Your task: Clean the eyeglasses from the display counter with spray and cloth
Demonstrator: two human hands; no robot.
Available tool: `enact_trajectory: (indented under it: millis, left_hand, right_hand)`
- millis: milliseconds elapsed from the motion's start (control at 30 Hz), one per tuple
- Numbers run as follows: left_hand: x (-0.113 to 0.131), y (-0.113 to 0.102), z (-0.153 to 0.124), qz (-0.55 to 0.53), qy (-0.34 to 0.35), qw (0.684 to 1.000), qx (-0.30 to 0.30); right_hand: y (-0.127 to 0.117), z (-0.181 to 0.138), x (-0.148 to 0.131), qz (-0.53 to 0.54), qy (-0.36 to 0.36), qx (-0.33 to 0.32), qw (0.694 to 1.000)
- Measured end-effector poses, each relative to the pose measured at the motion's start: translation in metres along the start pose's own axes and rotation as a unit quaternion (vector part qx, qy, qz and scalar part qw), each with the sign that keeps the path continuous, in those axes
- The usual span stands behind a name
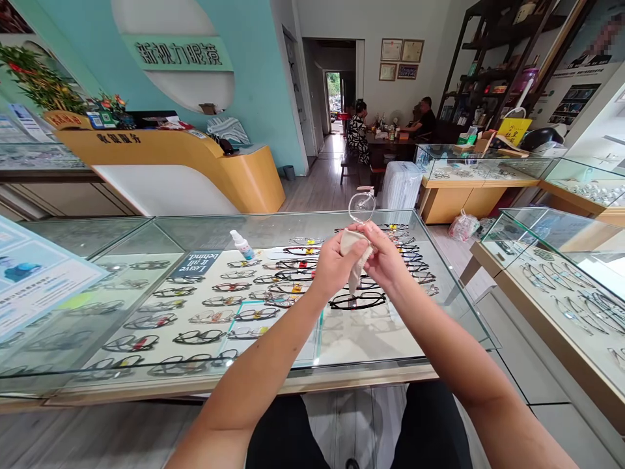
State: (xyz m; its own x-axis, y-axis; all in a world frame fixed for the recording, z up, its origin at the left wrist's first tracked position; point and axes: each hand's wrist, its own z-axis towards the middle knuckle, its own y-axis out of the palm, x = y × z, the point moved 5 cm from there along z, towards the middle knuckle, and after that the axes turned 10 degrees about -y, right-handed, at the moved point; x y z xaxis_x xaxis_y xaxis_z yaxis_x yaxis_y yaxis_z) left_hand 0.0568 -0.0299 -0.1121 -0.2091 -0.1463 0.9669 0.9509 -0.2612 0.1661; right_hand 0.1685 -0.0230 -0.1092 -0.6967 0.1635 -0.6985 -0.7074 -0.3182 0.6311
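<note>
One pair of clear glasses (pixel 362 207) rises from the right hand (pixel 385 253), whose fingers close on it; the left hand (pixel 331 264), pressed alongside, pinches one beige cloth (pixel 349 244). Both meet above the glass worktop (pixel 342 379), inside its edges. One spray bottle (pixel 243 245) stands leftward, well apart; many frames (pixel 254 314) lie in rows beneath.

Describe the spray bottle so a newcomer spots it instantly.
Find the central glass display case. On top, left of the left hand, stands a white spray bottle. Its nozzle and bluish label distinguish it from the eyeglass frames below.
</note>
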Motion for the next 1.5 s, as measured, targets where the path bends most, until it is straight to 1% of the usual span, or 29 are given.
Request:
enact_trajectory:
  millis: [33,67,100,133,233,300,333,400,467,500,533,567,600,700,733,767,800,833,933,967,1000,1033,1100,1200,1267,1300,1333,1433,1500]
  left_hand:
    - [-0.002,-0.001,0.000,-0.008,-0.001,1.000,0.023]
    - [-0.003,-0.002,0.000,-0.013,-0.006,0.999,0.032]
    - [-0.004,-0.004,0.000,-0.014,-0.011,1.000,0.025]
    - [-0.003,-0.005,0.000,-0.010,-0.014,1.000,0.005]
    - [0.000,-0.005,0.000,0.011,-0.008,0.996,-0.086]
    - [0.001,-0.003,-0.001,0.017,-0.011,0.993,-0.116]
    - [0.000,-0.001,-0.001,0.018,-0.011,0.994,-0.110]
    - [-0.002,-0.001,0.000,0.017,0.000,0.998,-0.057]
    - [-0.005,-0.002,0.001,0.008,0.013,1.000,0.010]
    - [-0.006,-0.004,0.001,0.001,0.014,0.999,0.030]
    - [-0.008,-0.005,0.002,-0.005,0.013,0.999,0.038]
    - [-0.008,-0.007,0.003,-0.008,0.008,0.999,0.033]
    - [-0.008,-0.008,0.004,-0.008,0.002,1.000,0.014]
    - [-0.004,-0.009,0.005,0.006,-0.023,0.996,-0.083]
    - [-0.003,-0.009,0.004,0.013,-0.029,0.994,-0.109]
    - [-0.002,-0.008,0.003,0.021,-0.032,0.992,-0.122]
    - [-0.001,-0.006,0.002,0.029,-0.029,0.992,-0.119]
    - [0.000,-0.005,0.001,0.033,-0.021,0.994,-0.101]
    - [-0.001,-0.002,-0.001,0.022,0.011,1.000,-0.004]
    - [-0.003,-0.002,-0.001,0.014,0.018,1.000,0.020]
    - [-0.004,-0.003,0.000,0.009,0.021,0.999,0.032]
    - [-0.006,-0.004,0.002,0.006,0.022,0.999,0.031]
    - [-0.006,-0.008,0.006,0.012,0.019,1.000,-0.005]
    - [-0.004,-0.012,0.009,0.040,0.004,0.995,-0.088]
    - [-0.003,-0.010,0.008,0.048,-0.006,0.992,-0.119]
    - [-0.003,-0.008,0.007,0.044,-0.006,0.992,-0.118]
    - [-0.003,-0.006,0.006,0.037,-0.002,0.994,-0.101]
    - [-0.006,-0.002,0.004,0.014,0.023,1.000,-0.013]
    - [-0.009,-0.002,0.005,0.005,0.029,0.999,0.015]
  right_hand:
    - [0.003,-0.001,0.002,0.005,0.005,-0.006,1.000]
    - [0.005,-0.002,0.003,0.009,0.008,-0.013,1.000]
    - [0.006,-0.002,0.002,0.012,0.007,-0.019,1.000]
    - [0.005,-0.002,0.000,0.013,0.003,-0.022,1.000]
    - [-0.004,0.003,-0.008,0.011,-0.005,-0.009,1.000]
    - [-0.009,0.005,-0.008,0.012,-0.001,0.012,1.000]
    - [-0.010,0.006,-0.006,0.013,0.002,0.020,1.000]
    - [-0.007,0.004,0.001,0.015,0.006,0.026,1.000]
    - [-0.002,0.002,0.008,0.016,0.008,0.014,1.000]
    - [0.001,0.001,0.010,0.017,0.009,0.005,1.000]
    - [0.002,0.000,0.010,0.019,0.009,-0.003,1.000]
    - [0.002,0.000,0.009,0.020,0.008,-0.009,1.000]
    - [0.001,0.001,0.006,0.021,0.005,-0.011,1.000]
    - [-0.008,0.005,-0.003,0.018,0.006,-0.003,1.000]
    - [-0.010,0.006,-0.004,0.019,0.008,-0.001,1.000]
    - [-0.011,0.007,-0.004,0.020,0.008,0.002,1.000]
    - [-0.011,0.006,-0.003,0.023,0.006,0.006,1.000]
    - [-0.010,0.006,-0.001,0.028,0.001,0.009,1.000]
    - [-0.003,0.002,0.007,0.026,-0.005,0.006,1.000]
    - [0.000,0.001,0.008,0.022,-0.003,-0.002,1.000]
    - [0.001,0.000,0.009,0.018,-0.002,-0.010,1.000]
    - [0.002,0.000,0.008,0.015,-0.003,-0.017,1.000]
    - [-0.001,0.002,0.003,0.012,-0.004,-0.018,1.000]
    - [-0.010,0.007,-0.004,0.001,0.000,0.005,1.000]
    - [-0.013,0.008,-0.004,-0.004,0.001,0.019,1.000]
    - [-0.013,0.008,-0.003,-0.003,-0.001,0.023,1.000]
    - [-0.012,0.007,-0.001,-0.002,-0.004,0.024,1.000]
    - [-0.006,0.003,0.007,-0.005,-0.011,0.014,1.000]
    - [-0.004,0.002,0.008,-0.011,-0.012,0.001,1.000]
